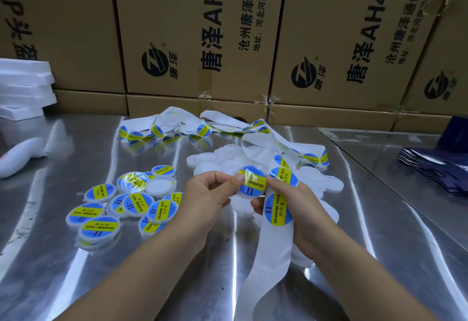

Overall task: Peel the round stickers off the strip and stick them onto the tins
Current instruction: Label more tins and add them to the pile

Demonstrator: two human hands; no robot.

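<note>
Blue-and-yellow sticker (252,183) is sitting on the white tin (244,196) you're holding up between your hands, just above the table. Your left hand (207,191) grips the tin, thumb pressing the sticker's left edge. Your right hand (298,201) is curled round the strip (273,244), fingertips at the sticker's right edge. The sticker looks thin, floppy and glossy, so I'd guess it creases easily: take it by the rim and smooth it across from one side. The tin looks light, so hold it by its edge. Finished tins (101,209) are piled on your left and blank ones (220,158) sit behind, all on the steel table (50,257), with cardboard boxes (197,29) at the back.
</note>
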